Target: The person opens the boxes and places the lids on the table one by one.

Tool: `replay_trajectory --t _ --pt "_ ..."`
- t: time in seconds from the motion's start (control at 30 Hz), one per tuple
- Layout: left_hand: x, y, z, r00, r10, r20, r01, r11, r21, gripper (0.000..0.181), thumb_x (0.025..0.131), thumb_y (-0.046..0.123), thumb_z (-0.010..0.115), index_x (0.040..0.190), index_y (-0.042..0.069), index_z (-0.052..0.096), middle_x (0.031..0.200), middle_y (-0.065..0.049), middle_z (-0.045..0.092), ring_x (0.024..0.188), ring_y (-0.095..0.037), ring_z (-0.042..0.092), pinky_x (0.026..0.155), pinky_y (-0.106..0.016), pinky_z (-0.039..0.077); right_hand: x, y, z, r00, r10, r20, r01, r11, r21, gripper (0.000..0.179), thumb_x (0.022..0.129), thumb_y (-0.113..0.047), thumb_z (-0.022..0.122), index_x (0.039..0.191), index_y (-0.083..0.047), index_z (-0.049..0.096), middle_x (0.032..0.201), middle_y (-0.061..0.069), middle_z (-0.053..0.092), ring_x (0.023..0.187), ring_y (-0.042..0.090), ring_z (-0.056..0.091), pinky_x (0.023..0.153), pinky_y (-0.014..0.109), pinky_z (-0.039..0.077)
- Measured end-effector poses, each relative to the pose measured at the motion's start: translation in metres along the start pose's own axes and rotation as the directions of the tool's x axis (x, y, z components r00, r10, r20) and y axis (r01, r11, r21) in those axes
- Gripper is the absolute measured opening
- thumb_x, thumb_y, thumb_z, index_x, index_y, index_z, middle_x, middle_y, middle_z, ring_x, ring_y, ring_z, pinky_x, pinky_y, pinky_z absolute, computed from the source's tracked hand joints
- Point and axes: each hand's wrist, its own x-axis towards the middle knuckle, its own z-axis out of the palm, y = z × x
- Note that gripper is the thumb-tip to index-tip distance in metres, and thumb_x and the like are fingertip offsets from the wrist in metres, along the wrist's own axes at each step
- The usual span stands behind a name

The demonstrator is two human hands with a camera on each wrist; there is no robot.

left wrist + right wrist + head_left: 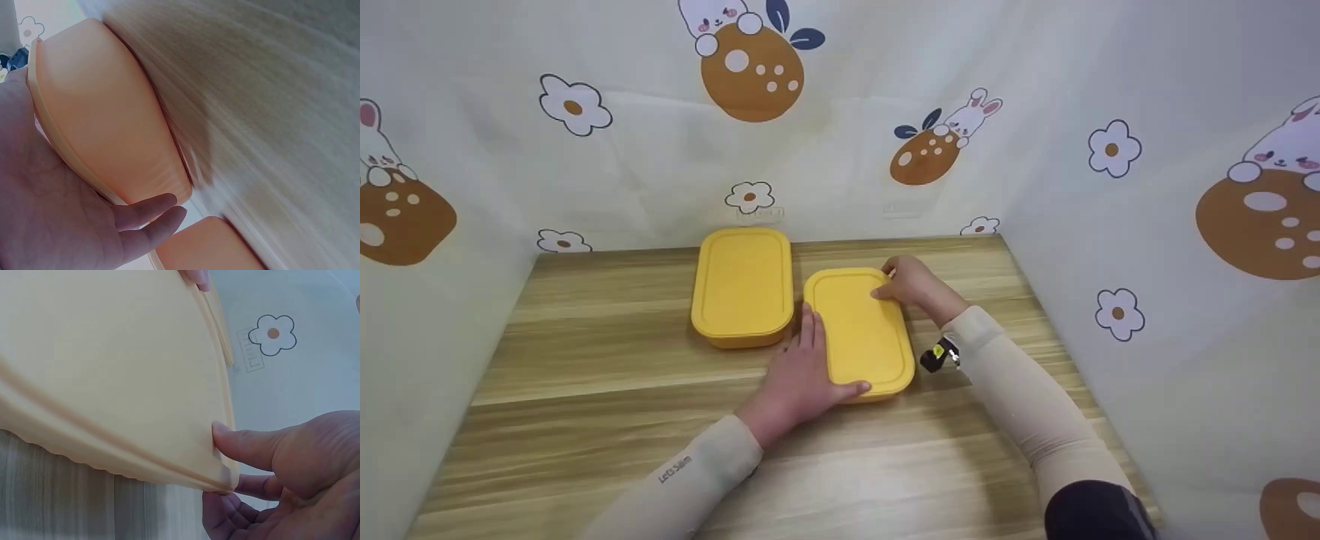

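A yellow lidded food container [861, 337] stands on the wooden table, its lid [112, 354] covering the top. My left hand [802, 379] holds it around the near left corner, thumb along the front edge and fingers against the left side. In the left wrist view, those fingers [152, 216] bend toward the container's side wall [107, 118]. At the far right corner my right hand [911, 283] pinches the lid's rim. The right wrist view shows the thumb [244, 444] on top and the curled fingers [230, 512] beneath the edge.
A second yellow lidded container [742, 285] stands close on the left, nearer the back wall. Printed cloth [840, 135] hangs along the back and both sides of the wood-grain table [585, 352]. A small black device [936, 358] is by the right cuff.
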Motion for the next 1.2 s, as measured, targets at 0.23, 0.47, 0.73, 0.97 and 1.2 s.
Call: replay_trajectory --t 0.23,0.47,0.73,0.97,1.2 --pt "0.001 -0.002 0.001 1.000 0.003 0.004 -0.003 1.000 0.013 0.149 0.083 0.098 0.059 0.172 -0.010 0.007 0.180 -0.032 0.003 0.154 -0.050 0.042 0.122 -0.064 0.041 0.004 0.008 -0.002 0.998 -0.032 0.047 0.030 0.999 0.033 0.054 0.098 -0.020 0.086 0.141 0.006 0.065 0.125 0.019 0.067 0.106 0.026 0.062 0.094 0.038 0.057" --pt "0.003 -0.001 0.000 1.000 -0.002 0.018 0.001 1.000 0.021 0.149 0.083 0.099 0.057 0.172 -0.010 0.006 0.180 -0.032 0.001 0.156 -0.049 0.040 0.123 -0.064 0.039 0.013 0.008 -0.005 0.987 -0.078 0.141 0.075 0.997 0.024 0.062 0.097 -0.030 0.087 0.150 -0.007 0.064 0.135 0.016 0.066 0.117 0.029 0.063 0.104 0.045 0.056" --pt "0.002 -0.001 0.000 1.000 -0.006 0.029 0.006 1.000 0.016 0.149 0.084 0.098 0.057 0.172 -0.010 0.006 0.180 -0.032 0.001 0.155 -0.050 0.041 0.124 -0.064 0.038 0.020 -0.003 -0.006 0.971 -0.097 0.219 0.102 0.995 -0.013 0.069 0.095 -0.031 0.089 0.153 -0.006 0.060 0.147 0.018 0.063 0.129 0.033 0.060 0.116 0.050 0.050" --pt "0.001 -0.001 -0.001 1.000 -0.003 0.021 0.003 1.000 0.015 0.149 0.084 0.098 0.058 0.172 -0.011 0.007 0.180 -0.032 0.002 0.153 -0.050 0.043 0.122 -0.065 0.040 0.020 -0.007 -0.006 0.969 -0.131 0.209 0.147 0.987 -0.059 0.068 0.095 -0.025 0.090 0.152 -0.002 0.059 0.147 0.024 0.064 0.128 0.034 0.061 0.114 0.050 0.051" --pt "0.001 -0.001 0.000 1.000 -0.001 0.012 0.001 1.000 0.016 0.150 0.083 0.097 0.060 0.171 -0.012 0.008 0.180 -0.033 0.003 0.151 -0.050 0.047 0.120 -0.065 0.042 0.021 -0.007 -0.005 0.973 -0.131 0.189 0.143 0.989 -0.047 0.066 0.093 -0.025 0.092 0.147 -0.001 0.062 0.143 0.022 0.065 0.122 0.032 0.063 0.109 0.047 0.054"
